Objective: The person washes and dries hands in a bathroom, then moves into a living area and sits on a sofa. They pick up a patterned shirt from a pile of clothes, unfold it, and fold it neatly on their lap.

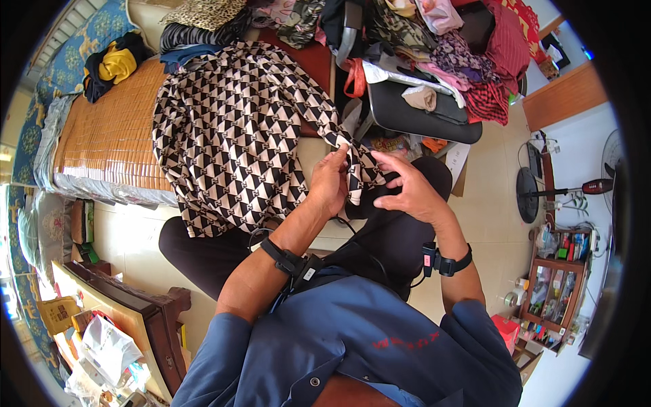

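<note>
A black-and-cream geometric patterned long-sleeved garment [229, 127] lies spread before me, partly over the bamboo-matted seat and hanging towards my knees. Its one sleeve runs towards my hands. My left hand [330, 178] pinches the sleeve near its cuff between thumb and fingers. On the other side of the cuff, my right hand [407, 185] has its thumb and fingers spread, with the fingertips close to the fabric; whether they touch it I cannot tell. Behind the garment sits a stack of folded clothes [203, 30], with a leopard print on top.
A black padded chair [422, 117] at the upper right bears heaped clothes [463, 61]. A yellow and dark garment [117, 63] lies on the bamboo mat [112, 132]. A wooden cabinet [168, 325] stands at lower left, a fan [529, 195] at right.
</note>
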A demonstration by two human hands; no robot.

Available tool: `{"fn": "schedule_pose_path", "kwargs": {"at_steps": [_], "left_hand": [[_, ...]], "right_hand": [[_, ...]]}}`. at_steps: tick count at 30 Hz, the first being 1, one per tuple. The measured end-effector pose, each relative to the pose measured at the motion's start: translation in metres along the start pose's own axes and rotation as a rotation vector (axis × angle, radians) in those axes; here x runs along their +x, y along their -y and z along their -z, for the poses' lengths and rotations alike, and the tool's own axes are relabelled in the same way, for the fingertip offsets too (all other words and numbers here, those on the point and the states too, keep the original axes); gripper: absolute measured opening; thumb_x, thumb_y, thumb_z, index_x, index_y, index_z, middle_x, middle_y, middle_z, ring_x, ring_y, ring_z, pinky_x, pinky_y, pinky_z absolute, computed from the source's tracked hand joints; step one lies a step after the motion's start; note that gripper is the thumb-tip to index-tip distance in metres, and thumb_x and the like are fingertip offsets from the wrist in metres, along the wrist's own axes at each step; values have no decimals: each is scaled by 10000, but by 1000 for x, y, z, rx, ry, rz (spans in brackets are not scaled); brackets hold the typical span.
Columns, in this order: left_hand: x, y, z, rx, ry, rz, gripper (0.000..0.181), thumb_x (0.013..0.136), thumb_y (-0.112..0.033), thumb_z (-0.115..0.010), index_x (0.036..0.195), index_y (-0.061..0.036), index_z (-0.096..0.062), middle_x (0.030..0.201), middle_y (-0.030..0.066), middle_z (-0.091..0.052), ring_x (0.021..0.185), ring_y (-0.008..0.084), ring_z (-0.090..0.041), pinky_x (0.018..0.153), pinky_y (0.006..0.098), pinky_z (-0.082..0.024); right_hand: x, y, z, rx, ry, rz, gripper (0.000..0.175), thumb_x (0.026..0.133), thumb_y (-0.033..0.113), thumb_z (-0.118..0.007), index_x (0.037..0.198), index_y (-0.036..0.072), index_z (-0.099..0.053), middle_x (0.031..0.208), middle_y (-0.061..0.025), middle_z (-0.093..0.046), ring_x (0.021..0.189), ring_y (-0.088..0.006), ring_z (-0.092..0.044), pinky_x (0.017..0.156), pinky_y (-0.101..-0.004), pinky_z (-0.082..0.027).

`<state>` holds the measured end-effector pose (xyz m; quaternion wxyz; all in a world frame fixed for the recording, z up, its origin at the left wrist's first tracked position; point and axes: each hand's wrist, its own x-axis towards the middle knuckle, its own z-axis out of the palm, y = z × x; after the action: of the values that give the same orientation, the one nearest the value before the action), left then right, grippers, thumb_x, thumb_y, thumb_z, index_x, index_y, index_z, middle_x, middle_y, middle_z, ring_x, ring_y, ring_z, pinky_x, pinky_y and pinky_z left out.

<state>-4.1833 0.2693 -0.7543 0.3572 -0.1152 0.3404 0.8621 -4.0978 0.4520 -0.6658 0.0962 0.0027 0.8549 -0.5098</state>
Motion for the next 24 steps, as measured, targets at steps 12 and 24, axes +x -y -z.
{"fn": "schedule_pose_path", "kwargs": {"at_steps": [12,24], "left_hand": [[3,-4,-9,-66,-137,26,270,1073,-282,-546,1020,-27,-619,899,84,-655,750,226,-646,653,400,-559],[-7,-9,-6,6,-30,61,398,1044,-389,-525,1203,-25,-543,1149,159,-627,1083,310,-654,968,552,-554]], "right_hand": [[20,1,-21,-375,-214,407,180,844,107,-743,1010,37,-733,990,-94,-694,946,-314,-663,821,-407,-541],[52,-18,-17,-6,-154,136,157,959,120,-658,1009,-6,-737,826,-119,-732,740,-125,-650,709,-314,-515]]}}
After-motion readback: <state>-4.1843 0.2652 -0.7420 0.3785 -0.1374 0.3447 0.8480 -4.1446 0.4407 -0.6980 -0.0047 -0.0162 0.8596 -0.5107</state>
